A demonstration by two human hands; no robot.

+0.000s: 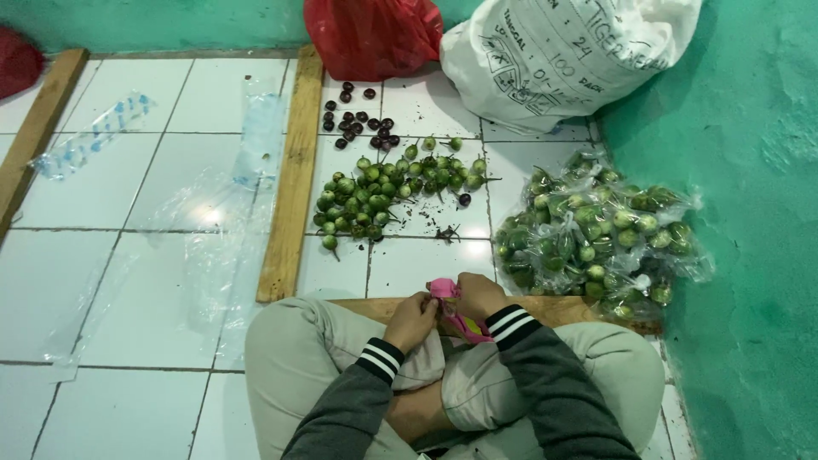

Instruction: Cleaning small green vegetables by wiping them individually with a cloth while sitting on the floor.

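Observation:
I sit cross-legged on a white tiled floor. My left hand (411,319) and my right hand (477,295) meet just above my knees, both gripping a small pink object (446,290) whose pink tail runs down toward my right sleeve. What the pink object is cannot be made out. In front of my hands lies a loose pile of small round green eggplants with stems (383,189). Beyond it sits a cluster of dark purple round ones (360,121).
Clear bags packed with green eggplants (596,234) are heaped at the right by the green wall. A large white sack (562,55) and a red plastic bag (375,34) stand at the back. A wooden plank (294,175) and clear plastic sheets (204,213) lie to the left.

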